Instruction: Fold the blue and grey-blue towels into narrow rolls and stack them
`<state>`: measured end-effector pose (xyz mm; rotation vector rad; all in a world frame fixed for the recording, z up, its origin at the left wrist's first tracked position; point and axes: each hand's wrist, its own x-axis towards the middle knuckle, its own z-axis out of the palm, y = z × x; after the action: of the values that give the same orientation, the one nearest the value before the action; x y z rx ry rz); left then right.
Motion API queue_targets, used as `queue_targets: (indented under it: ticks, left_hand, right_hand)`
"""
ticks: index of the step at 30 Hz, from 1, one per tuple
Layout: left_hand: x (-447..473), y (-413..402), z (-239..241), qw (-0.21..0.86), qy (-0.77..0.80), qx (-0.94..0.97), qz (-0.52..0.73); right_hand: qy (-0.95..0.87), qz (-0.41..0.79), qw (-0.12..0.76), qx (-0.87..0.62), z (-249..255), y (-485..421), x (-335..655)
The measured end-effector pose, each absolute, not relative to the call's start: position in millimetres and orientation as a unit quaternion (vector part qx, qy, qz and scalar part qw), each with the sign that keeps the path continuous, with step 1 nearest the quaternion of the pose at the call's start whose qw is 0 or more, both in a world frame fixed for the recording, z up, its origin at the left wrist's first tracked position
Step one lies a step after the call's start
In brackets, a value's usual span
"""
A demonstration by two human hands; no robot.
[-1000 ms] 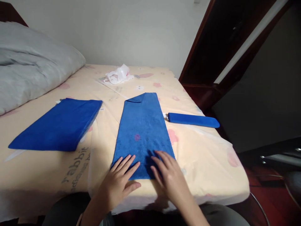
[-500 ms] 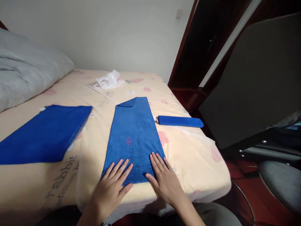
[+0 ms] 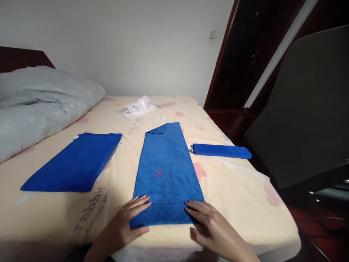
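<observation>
A blue towel [image 3: 166,171] lies spread lengthwise on the bed, its far left corner turned over and a small reddish mark near its middle. A seam crosses its near end. My left hand [image 3: 127,222] rests on the near left corner, fingers stretched over the cloth and thumb at the near edge. At the near right corner, my right hand [image 3: 208,222] lies with its fingertips on the towel and its thumb apart, just off the near edge. To the left is a flat folded blue cloth [image 3: 76,162]; to the right, a narrow rolled or folded blue cloth [image 3: 222,150] with a white tag.
The bed [image 3: 231,193] has a pale yellow patterned sheet. A crumpled white plastic bag [image 3: 139,106] sits toward the back. A grey quilt [image 3: 46,105] is heaped at the left. Beyond the right edge stand a dark door [image 3: 240,62] and a large dark panel [image 3: 308,109].
My view has shifted, so the bed appears lower and farther right. My hands have drawn back to the towel's near corners, their fingers now closer together and turned more inward.
</observation>
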<state>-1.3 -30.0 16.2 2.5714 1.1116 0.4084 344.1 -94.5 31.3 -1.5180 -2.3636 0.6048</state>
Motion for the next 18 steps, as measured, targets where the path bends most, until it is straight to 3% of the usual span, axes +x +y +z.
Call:
queue_targets:
  ticks: [8,18]
  left_hand:
    - [-11.2,-29.4,25.0,0.191,0.386,0.89,0.151]
    - [-31.2,-21.3,13.3,0.2,0.418,0.866,0.187]
  right_hand:
    - [-0.804,0.205,0.155,-0.536,19.5,-86.9,353.7]
    - [-0.742,0.241,0.264,-0.567,13.5,-82.9,379.3]
